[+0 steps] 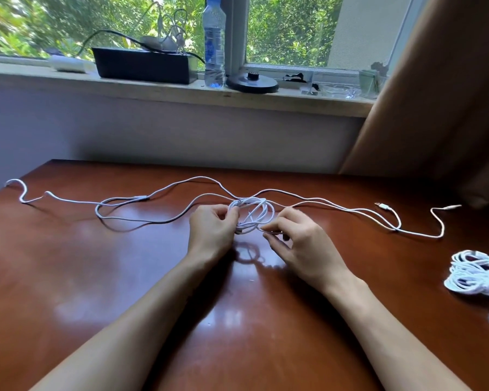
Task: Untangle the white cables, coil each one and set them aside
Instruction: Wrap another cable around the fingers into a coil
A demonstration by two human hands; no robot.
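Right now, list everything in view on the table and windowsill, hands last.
Loose cables: at least two, white, tangled mid-table, ends trailing left and right.
Coiled cables: at least two bundles, white, table's right edge.
Table: one, reddish brown, under the cables.
Windowsill: one, beige, behind the table.
Bottle: one, clear, on the windowsill.
Box: one, black, windowsill, left of the bottle.
Round base: one, black, windowsill, right of the bottle.
Container: one, pale green, blurred, windowsill's right end.
Curtain: one, brown, right side.
Left hand: grips the tangle's left side.
Right hand: pinches a strand on the tangle's right.
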